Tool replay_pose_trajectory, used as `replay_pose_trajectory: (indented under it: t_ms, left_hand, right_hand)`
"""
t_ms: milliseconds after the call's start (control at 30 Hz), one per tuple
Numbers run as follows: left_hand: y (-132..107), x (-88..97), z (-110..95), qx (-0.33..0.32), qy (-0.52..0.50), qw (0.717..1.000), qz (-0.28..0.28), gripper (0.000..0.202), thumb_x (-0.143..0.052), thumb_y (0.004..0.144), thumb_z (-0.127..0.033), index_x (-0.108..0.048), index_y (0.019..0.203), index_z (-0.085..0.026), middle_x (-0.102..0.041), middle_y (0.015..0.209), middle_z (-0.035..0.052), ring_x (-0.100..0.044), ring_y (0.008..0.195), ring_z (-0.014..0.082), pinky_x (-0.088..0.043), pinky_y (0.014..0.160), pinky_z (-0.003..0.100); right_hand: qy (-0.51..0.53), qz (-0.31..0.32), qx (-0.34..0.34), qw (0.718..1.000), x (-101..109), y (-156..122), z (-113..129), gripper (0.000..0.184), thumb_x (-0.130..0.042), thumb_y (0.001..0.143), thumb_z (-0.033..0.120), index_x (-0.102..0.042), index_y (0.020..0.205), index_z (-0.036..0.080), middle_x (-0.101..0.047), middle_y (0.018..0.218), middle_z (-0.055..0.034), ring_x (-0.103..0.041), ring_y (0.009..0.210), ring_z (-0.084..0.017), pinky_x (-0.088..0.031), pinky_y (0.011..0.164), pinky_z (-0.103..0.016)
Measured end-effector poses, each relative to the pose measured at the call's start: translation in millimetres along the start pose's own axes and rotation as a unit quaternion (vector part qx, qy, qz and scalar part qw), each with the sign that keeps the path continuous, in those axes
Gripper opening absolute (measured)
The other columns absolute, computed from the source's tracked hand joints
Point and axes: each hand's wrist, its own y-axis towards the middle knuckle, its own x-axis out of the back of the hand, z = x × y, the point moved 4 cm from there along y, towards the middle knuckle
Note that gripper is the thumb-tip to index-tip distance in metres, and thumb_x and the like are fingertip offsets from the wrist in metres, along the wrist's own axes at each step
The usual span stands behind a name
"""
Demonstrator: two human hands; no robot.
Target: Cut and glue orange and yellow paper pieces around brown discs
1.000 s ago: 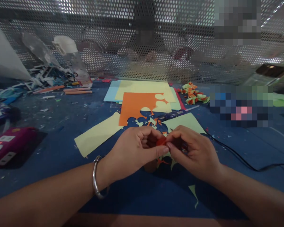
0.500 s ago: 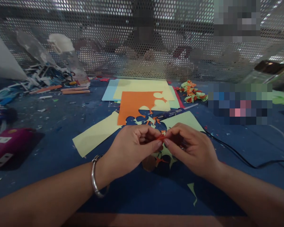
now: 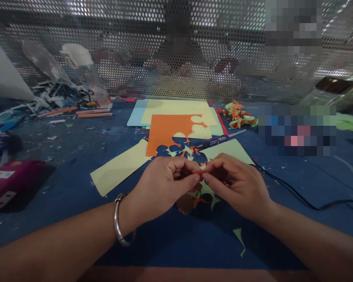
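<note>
Facing each other at the fingertips, the left hand point(image 3: 157, 192) and the right hand point(image 3: 242, 188) are held over the blue table point(image 3: 164, 243). A small orange paper piece point(image 3: 201, 172) is pinched between the thumb and forefinger of each hand, one hand at either end; most of it is hidden by the fingers, so its shape cannot be told. A silver bracelet point(image 3: 117, 221) is worn on the left wrist. Just below the fingers, pale green scraps point(image 3: 207, 188) are seen, and a round brown object point(image 3: 185, 203) is partly covered by the left thumb. Beyond the fingers, an orange sheet point(image 3: 164, 133) is laid with round holes cut along its right and lower edges, and a dark blue tool point(image 3: 213, 141) is placed beside it. To the left of the fingers, a pale yellow strip point(image 3: 120, 168) is set at a slant. Farther off, beyond and right of the fingers, folded green and orange pieces point(image 3: 238, 117) are heaped. Nearer than the fingers, to the right, a thin green scrap point(image 3: 239, 237) is left lying alone.
</note>
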Motion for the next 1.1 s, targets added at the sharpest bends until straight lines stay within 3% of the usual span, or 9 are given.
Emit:
replay_pose_trajectory:
  t_ms: [367, 533, 900, 1100]
  left_hand:
    - [-1.6, 1.2, 1.6, 0.007, 0.04, 0.999, 0.018, 0.015, -0.068, 0.086, -0.032, -0.068, 0.078, -0.019, -0.071, 0.069, 0.0017, -0.065, 0.059, 0.0139, -0.05, 0.056, 0.023]
    - [-5.8, 0.4, -2.0, -0.009, 0.087, 0.996, 0.02, 0.013, -0.063, 0.088, -0.027, -0.068, 0.078, -0.02, -0.07, 0.063, 0.0, -0.065, 0.054, 0.0132, -0.046, 0.052, 0.021]
    - [-1.3, -5.3, 7.5, 0.062, -0.023, 0.994, 0.084, 0.008, -0.065, 0.083, -0.024, -0.064, 0.077, -0.019, -0.071, 0.065, 0.0005, -0.065, 0.054, 0.0132, -0.052, 0.054, 0.023]
    - [-1.2, -6.6, 4.0, 0.052, -0.013, 0.994, 0.095, 0.014, -0.064, 0.085, -0.021, -0.063, 0.072, -0.017, -0.069, 0.064, 0.0009, -0.062, 0.054, 0.0103, -0.05, 0.054, 0.02]
  right_hand:
    - [0.015, 0.021, -0.009, 1.0, -1.3, -0.6, -0.9, 0.004, -0.065, 0.089, 0.019, -0.066, 0.092, 0.017, -0.064, 0.079, -0.0013, -0.055, 0.057, -0.008, -0.044, 0.049, -0.019]
    - [0.022, 0.036, -0.008, 0.999, -2.0, -1.3, 0.5, 0.003, -0.063, 0.089, 0.019, -0.064, 0.086, 0.017, -0.06, 0.074, 0.0003, -0.054, 0.058, -0.008, -0.044, 0.052, -0.02]
    - [0.05, 0.057, -0.03, 0.997, -2.3, 0.1, 1.1, 0.008, -0.062, 0.089, 0.02, -0.063, 0.081, 0.018, -0.059, 0.069, 0.0016, -0.052, 0.057, -0.009, -0.042, 0.052, -0.021]
    - [0.086, 0.056, -0.064, 0.993, -1.8, 0.0, -0.9, 0.008, -0.064, 0.088, 0.021, -0.063, 0.081, 0.018, -0.057, 0.065, 0.0034, -0.049, 0.052, -0.007, -0.039, 0.047, -0.019]
